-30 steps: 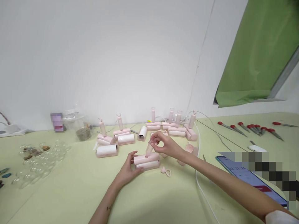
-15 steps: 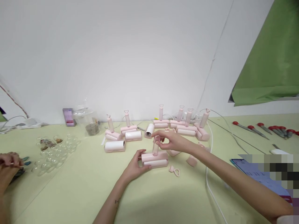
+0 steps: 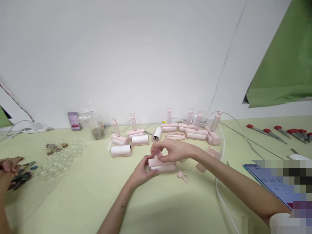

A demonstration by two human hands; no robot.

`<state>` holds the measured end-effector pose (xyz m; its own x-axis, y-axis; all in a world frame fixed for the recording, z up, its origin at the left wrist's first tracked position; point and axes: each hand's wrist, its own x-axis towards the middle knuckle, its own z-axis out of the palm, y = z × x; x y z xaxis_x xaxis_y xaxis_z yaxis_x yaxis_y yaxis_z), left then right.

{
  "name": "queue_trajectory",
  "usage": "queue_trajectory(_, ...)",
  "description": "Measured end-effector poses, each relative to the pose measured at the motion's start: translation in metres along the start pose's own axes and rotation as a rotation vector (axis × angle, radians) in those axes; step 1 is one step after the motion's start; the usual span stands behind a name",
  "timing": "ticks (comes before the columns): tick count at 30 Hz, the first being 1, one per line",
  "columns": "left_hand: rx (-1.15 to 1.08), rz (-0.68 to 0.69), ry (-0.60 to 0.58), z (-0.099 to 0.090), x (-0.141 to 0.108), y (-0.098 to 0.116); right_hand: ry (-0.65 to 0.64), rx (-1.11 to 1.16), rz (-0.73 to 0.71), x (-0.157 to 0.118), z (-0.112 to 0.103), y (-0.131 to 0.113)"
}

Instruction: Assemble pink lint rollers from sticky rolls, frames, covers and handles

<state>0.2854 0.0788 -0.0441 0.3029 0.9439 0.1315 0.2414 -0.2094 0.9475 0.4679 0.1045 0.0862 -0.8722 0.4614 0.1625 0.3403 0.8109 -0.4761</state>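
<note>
My left hand [image 3: 142, 172] grips the left end of a pink lint roller body [image 3: 163, 165] lying on the table. Above that body my right hand [image 3: 170, 150] is closed round a translucent pink handle [image 3: 158, 152], mostly hidden by my fingers. Whether the handle touches the body cannot be made out. Just right of the body lies a small pink cap with a heart-shaped loop [image 3: 182, 176]. Another pink piece [image 3: 202, 166] lies beyond it, partly behind my right forearm.
Pink rollers with upright handles [image 3: 196, 134] and white rolls [image 3: 121, 150] stand towards the wall. A white cable [image 3: 224, 201] crosses at right, near a phone [image 3: 265, 185] and red-ended tools [image 3: 268, 131]. Clear domes [image 3: 58, 162] and another person's hands [image 3: 11, 165] are at left.
My right hand has moved down and slightly left, and the handle in it is now lower and more covered. My left hand still holds the roller body. The view has shifted slightly.
</note>
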Motion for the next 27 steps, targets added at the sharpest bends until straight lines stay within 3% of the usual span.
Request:
queue_trajectory(3, -0.004, 0.004, -0.004, 0.0, 0.0, 0.0, 0.014, 0.117, 0.044, 0.008, 0.004, 0.01)
queue_trajectory(7, 0.02, -0.015, -0.006, 0.0, -0.002, 0.002, 0.14, 0.214, 0.13, 0.008, 0.012, 0.024)
queue_trajectory(14, 0.001, -0.01, -0.008, 0.0, -0.001, 0.002, 0.26, 0.325, 0.079, 0.007, 0.034, 0.013)
queue_trajectory(22, -0.009, -0.02, -0.006, 0.0, -0.002, -0.001, 0.742, 0.669, 0.036, 0.022, 0.075, 0.021)
queue_trajectory(27, -0.029, -0.006, -0.02, 0.001, 0.0, 0.0, 0.871, 0.846, 0.008, 0.028, 0.076, 0.03)
